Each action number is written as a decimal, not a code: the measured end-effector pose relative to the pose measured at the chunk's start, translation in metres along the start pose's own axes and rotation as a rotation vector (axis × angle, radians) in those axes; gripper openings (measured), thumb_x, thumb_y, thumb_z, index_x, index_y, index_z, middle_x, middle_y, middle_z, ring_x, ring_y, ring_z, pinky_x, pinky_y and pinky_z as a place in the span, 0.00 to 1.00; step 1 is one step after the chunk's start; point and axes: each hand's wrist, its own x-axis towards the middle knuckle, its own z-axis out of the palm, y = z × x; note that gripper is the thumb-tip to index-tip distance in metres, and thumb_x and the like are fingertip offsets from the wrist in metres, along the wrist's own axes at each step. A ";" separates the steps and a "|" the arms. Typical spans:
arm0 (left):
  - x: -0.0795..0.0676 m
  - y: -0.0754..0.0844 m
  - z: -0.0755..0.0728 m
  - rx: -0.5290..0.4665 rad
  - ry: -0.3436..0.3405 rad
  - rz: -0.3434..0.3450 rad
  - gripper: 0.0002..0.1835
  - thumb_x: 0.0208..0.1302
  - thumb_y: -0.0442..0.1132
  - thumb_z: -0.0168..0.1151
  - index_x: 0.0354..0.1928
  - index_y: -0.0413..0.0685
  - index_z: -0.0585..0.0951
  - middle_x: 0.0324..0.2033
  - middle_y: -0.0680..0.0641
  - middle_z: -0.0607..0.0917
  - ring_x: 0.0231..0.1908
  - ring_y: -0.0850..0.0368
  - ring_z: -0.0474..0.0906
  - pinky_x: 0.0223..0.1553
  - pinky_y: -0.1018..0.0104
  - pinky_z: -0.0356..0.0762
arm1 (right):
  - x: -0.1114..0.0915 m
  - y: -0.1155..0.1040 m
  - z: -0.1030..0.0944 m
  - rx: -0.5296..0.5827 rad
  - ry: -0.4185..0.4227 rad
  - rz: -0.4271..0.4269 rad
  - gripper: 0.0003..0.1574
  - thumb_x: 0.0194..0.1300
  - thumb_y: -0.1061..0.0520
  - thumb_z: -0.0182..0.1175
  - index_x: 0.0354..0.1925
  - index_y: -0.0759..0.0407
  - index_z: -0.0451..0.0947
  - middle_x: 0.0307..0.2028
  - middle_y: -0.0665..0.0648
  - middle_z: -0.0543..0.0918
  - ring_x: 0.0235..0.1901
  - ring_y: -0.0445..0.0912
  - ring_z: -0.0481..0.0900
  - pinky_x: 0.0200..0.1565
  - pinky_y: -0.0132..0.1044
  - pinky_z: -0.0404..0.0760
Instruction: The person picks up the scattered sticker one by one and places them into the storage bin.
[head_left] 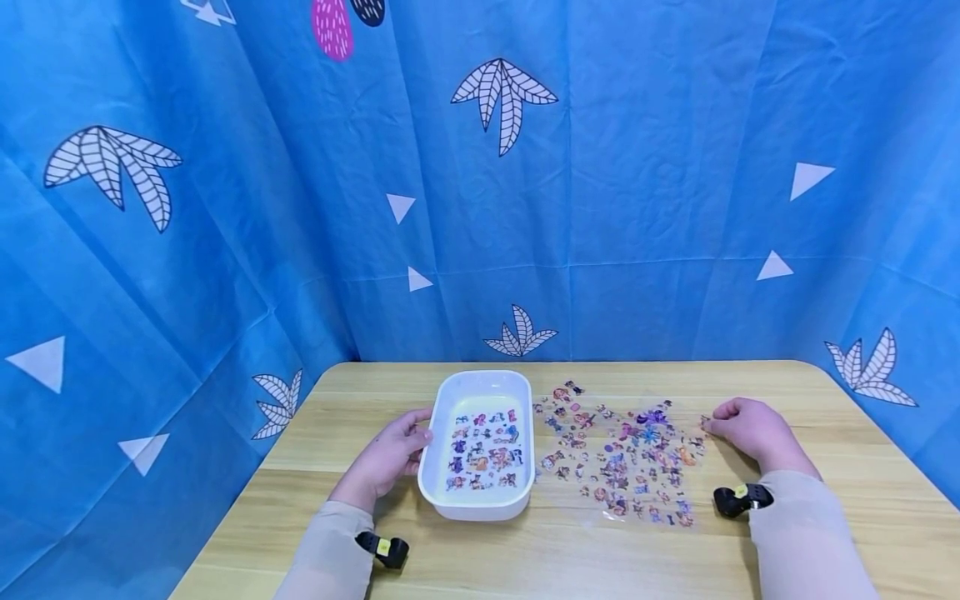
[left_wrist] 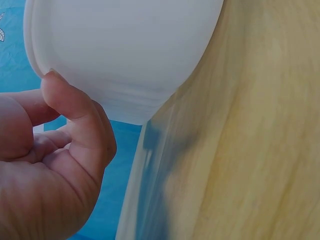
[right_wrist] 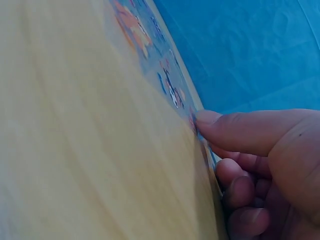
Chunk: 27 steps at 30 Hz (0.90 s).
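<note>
A white plastic tub (head_left: 483,510) with rounded corners stands left of the table's middle. My left hand (head_left: 395,454) grips its left rim, thumb on the rim and fingers bent at the outer wall, as the left wrist view shows. Inside the tub lie rows of small colourful cartoon stickers (head_left: 501,457). To its right, clear sticker sheets (head_left: 637,467) printed with cartoon figures overlap on the table. My right hand (head_left: 753,429) pinches the right corner of one sticker sheet (right_wrist: 172,92) between thumb and forefinger, its other fingers curled.
The wooden table (head_left: 847,517) has its far edge against a blue patterned curtain (head_left: 637,192), which also hangs along both sides. Black wrist cameras (head_left: 384,550) are strapped below both hands.
</note>
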 end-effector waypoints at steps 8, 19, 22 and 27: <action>0.000 -0.002 0.001 -0.004 -0.005 0.003 0.27 0.78 0.36 0.50 0.75 0.42 0.63 0.46 0.37 0.79 0.38 0.48 0.81 0.37 0.58 0.84 | -0.001 -0.005 0.000 0.025 -0.018 0.034 0.20 0.68 0.50 0.65 0.44 0.67 0.79 0.46 0.72 0.79 0.42 0.61 0.75 0.45 0.58 0.72; 0.000 -0.004 0.000 -0.006 -0.007 -0.001 0.28 0.77 0.37 0.51 0.75 0.42 0.62 0.46 0.37 0.78 0.40 0.47 0.81 0.40 0.56 0.84 | -0.005 -0.006 -0.002 0.049 -0.022 0.046 0.17 0.69 0.51 0.59 0.43 0.66 0.76 0.44 0.69 0.79 0.39 0.58 0.74 0.40 0.51 0.71; 0.001 -0.003 0.000 -0.006 -0.007 0.002 0.28 0.77 0.36 0.51 0.75 0.41 0.62 0.45 0.37 0.78 0.39 0.48 0.80 0.39 0.57 0.84 | -0.005 -0.006 -0.002 0.075 0.003 0.031 0.17 0.70 0.52 0.57 0.44 0.67 0.74 0.44 0.69 0.78 0.40 0.59 0.74 0.39 0.49 0.71; 0.001 -0.002 -0.001 -0.011 -0.010 0.008 0.28 0.77 0.36 0.51 0.76 0.41 0.62 0.46 0.37 0.78 0.39 0.48 0.81 0.39 0.56 0.84 | -0.002 -0.006 -0.001 0.131 0.033 0.016 0.28 0.71 0.54 0.57 0.58 0.75 0.69 0.47 0.72 0.78 0.41 0.58 0.77 0.42 0.53 0.73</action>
